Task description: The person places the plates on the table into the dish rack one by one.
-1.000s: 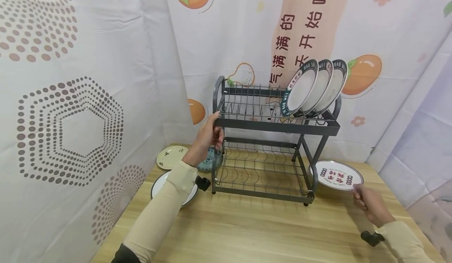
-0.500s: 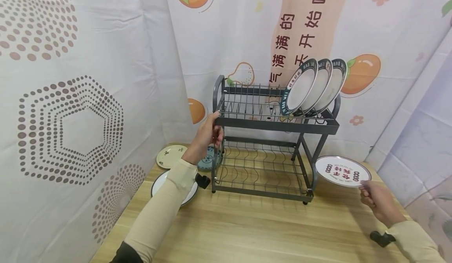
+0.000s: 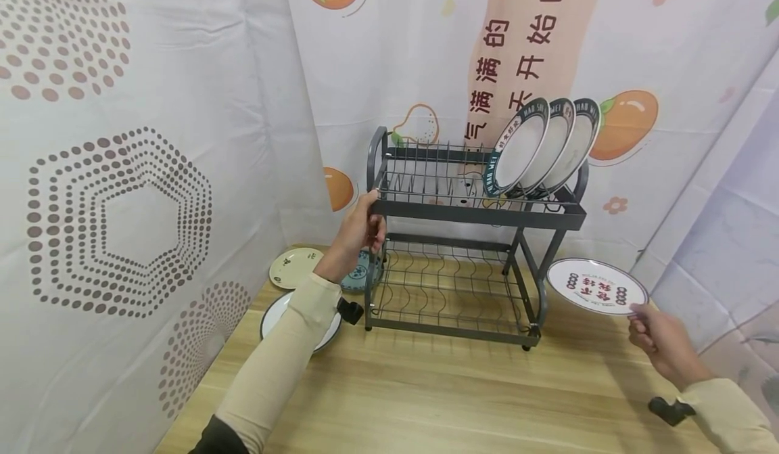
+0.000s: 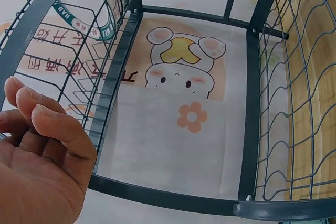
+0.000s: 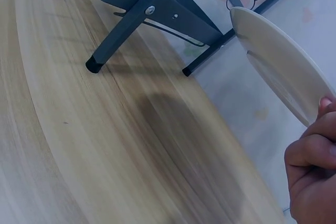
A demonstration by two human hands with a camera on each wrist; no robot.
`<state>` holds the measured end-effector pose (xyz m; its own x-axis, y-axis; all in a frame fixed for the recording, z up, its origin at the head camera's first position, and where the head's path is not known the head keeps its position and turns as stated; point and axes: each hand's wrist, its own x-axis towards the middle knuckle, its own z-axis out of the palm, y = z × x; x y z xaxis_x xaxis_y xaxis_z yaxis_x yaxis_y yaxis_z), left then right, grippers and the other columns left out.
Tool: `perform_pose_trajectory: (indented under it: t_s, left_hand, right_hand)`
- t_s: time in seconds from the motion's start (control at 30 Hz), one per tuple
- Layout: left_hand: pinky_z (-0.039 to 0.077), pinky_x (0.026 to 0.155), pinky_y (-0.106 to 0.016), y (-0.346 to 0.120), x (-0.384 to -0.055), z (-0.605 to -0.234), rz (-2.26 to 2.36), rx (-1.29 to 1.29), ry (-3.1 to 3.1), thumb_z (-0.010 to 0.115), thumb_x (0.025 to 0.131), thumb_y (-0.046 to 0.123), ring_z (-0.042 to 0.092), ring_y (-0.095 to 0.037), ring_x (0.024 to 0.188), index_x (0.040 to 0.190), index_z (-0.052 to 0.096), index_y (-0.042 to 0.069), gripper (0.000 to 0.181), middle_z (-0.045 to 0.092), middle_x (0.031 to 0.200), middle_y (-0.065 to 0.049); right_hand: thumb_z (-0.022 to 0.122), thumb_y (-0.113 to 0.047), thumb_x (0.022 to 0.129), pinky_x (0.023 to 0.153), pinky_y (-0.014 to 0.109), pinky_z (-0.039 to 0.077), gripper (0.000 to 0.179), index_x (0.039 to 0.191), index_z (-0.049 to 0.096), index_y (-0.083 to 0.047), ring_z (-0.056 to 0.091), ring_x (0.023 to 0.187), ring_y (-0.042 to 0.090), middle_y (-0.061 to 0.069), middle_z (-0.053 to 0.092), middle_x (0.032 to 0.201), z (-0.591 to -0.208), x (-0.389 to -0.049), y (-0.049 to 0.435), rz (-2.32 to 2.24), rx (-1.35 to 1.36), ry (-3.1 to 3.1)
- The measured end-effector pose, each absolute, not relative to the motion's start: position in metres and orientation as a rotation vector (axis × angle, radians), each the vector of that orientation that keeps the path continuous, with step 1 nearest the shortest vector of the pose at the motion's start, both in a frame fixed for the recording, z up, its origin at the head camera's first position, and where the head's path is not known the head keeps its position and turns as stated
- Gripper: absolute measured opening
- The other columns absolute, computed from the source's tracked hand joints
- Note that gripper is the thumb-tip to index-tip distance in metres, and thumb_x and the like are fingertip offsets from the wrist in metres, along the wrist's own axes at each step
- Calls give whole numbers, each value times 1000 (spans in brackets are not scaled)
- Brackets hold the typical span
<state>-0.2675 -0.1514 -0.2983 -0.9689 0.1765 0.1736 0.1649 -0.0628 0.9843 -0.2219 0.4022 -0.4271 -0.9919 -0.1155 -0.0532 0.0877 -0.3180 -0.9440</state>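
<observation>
My left hand (image 3: 355,236) grips the front left corner of the upper tier of a dark grey two-tier dish rack (image 3: 475,213), thumb at the top rail and fingers curled beneath. In the left wrist view its curled fingers (image 4: 50,124) show beside that tier's wires. My right hand (image 3: 666,343) pinches the near right rim of a white plate (image 3: 589,287) with red characters. The right wrist view shows this plate's pale underside (image 5: 281,59) raised above the table, to the right of the rack. Three dark-rimmed plates (image 3: 521,153) stand tilted in the right end of the upper tier.
Left of the rack, partly behind my left arm, lie a cream plate (image 3: 291,268), a blue patterned plate (image 3: 359,275) and a white dark-rimmed plate (image 3: 275,313). The rack's lower tier (image 3: 450,285) is bare wire. Printed curtains (image 3: 426,55) hang behind the wooden table (image 3: 438,386).
My right hand has lifted the white plate higher off the table and carried it to the right, away from the rack. The left hand keeps its grip at the rack's corner.
</observation>
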Motion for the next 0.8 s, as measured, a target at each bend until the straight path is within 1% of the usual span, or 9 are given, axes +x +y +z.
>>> perform_pose_trajectory:
  t_s: [0.17, 0.3, 0.5, 0.6, 0.73, 0.8]
  left_hand:
    - [38, 46, -30, -151, -267, -299, 2254, 402, 2135, 36, 95, 66, 41, -19, 44, 65, 34, 10, 63, 49, 52, 0]
    - [38, 47, -31, -152, -267, -298, 2247, 397, 2125, 35, 97, 65, 41, -19, 44, 66, 34, 10, 62, 49, 53, -1]
    - [39, 48, -32, -154, -266, -295, 2210, 380, 2137, 28, 101, 59, 41, -20, 45, 67, 33, 9, 61, 49, 53, -1]
    - [39, 49, -33, -154, -263, -292, 2190, 381, 2150, 26, 103, 55, 41, -21, 46, 68, 33, 7, 60, 49, 54, -2]
    - [39, 50, -33, -152, -253, -284, 2173, 396, 2169, 25, 104, 50, 41, -20, 46, 69, 32, 4, 59, 49, 55, -2]
    - [40, 50, -34, -152, -248, -281, 2168, 403, 2177, 26, 104, 49, 41, -20, 45, 68, 33, 6, 58, 49, 54, -2]
  right_hand:
    - [29, -3, 104, 50, 31, 8, 43, 73, 57, -8, 20, 47, 8, -6, 52, 56, -421, -217, 402, -2467, -121, 1724]
    - [29, -3, 105, 51, 31, 7, 43, 73, 58, -7, 18, 48, 11, -6, 53, 57, -414, -214, 400, -2474, -157, 1707]
    - [29, -3, 105, 53, 33, 6, 44, 72, 58, -7, 13, 49, 15, -5, 52, 56, -404, -208, 395, -2470, -189, 1706]
    - [27, -3, 105, 53, 33, 5, 44, 73, 57, -6, 9, 51, 16, -4, 51, 57, -402, -206, 395, -2476, -225, 1673]
    - [22, -2, 106, 52, 32, 3, 45, 76, 56, -5, 4, 53, 18, -1, 39, 58, -399, -204, 396, -2495, -298, 1597]
    - [21, -2, 106, 51, 31, 3, 45, 77, 56, -4, 4, 53, 18, 1, 33, 60, -398, -202, 397, -2503, -324, 1569]
